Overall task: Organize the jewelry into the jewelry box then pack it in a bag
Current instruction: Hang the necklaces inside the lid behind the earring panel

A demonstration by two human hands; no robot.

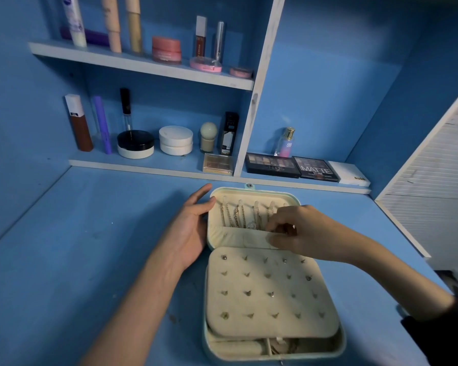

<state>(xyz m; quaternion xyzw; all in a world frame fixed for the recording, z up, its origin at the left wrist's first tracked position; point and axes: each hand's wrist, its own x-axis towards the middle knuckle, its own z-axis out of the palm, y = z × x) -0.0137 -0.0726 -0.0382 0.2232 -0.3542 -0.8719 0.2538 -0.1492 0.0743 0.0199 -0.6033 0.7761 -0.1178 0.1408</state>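
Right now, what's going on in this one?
A person is sorting an open jewelry box on a blue desk. The left hand rests with straight fingers against the left edge of the lid. The right hand seems to pinch one of the necklaces hanging in the lid, just above its pocket. The earring panel over the base holds studs. No bag is in view.
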